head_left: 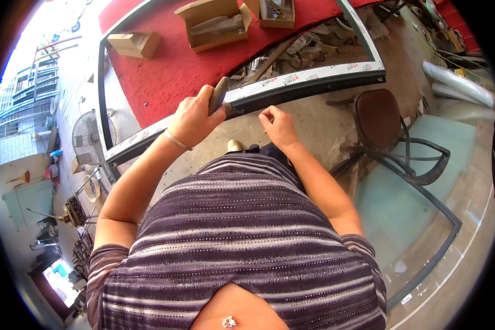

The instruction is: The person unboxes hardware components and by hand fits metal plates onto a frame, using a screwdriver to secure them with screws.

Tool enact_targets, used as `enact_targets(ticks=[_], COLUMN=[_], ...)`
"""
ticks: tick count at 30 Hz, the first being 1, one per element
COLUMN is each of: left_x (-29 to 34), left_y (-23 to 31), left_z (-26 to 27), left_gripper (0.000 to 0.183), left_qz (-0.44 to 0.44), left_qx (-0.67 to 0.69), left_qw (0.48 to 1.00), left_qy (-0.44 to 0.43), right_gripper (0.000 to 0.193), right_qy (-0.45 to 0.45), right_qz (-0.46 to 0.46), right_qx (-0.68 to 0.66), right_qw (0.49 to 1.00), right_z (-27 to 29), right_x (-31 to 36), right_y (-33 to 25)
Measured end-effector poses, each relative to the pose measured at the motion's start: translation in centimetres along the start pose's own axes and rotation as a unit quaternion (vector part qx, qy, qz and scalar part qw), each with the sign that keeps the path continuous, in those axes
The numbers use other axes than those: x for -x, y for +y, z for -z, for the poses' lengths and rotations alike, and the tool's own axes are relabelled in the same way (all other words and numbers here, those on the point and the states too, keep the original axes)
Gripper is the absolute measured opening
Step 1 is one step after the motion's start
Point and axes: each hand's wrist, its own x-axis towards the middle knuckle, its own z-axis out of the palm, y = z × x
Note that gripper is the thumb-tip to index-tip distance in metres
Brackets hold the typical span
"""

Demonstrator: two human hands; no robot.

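A dark window or door frame [308, 82] with white printed film along its face lies across a red-covered table in front of me. My left hand [197, 118], with a bracelet at the wrist, is wrapped round a hand tool [219, 94] with a thick grey-and-black handle, held at the near side bar. The tool's working end is mostly hidden by my fingers and the dark bar. Just right of it, my right hand [281, 127] is close to the bar's near edge, its fingers curled and pinched together. What they hold, if anything, I cannot make out.
Open cardboard boxes [217, 43] sit on the red cover [173, 77]. Loose scraps [302, 49] lie beyond the bar. At right stand a brown-backed chair [378, 118], a glass panel [423, 181] and wrapped rolls [459, 83]. A floor fan [93, 135] stands left.
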Motion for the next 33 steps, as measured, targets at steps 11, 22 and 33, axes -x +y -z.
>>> enact_targets(ticks=[11, 22, 33], left_x=[-0.7, -1.5, -1.8], left_y=[-0.3, -0.1, 0.2], left_z=[-2.0, -2.4, -2.4], left_gripper=[0.032, 0.035, 0.034], left_qz=[0.042, 0.038, 0.028], left_qx=[-0.013, -0.028, -0.03], left_qw=[0.999, 0.999, 0.999], left_qy=[0.01, 0.007, 0.006], right_gripper=[0.014, 0.015, 0.014], right_qy=[0.007, 0.004, 0.014], right_qz=[-0.016, -0.031, -0.026], right_qx=[-0.01, -0.019, -0.01], right_qw=[1.0, 0.999, 0.999], right_z=[-0.1, 0.6, 0.7], right_x=[0.8, 1.4, 1.8], right_y=[1.7, 1.5, 2.2])
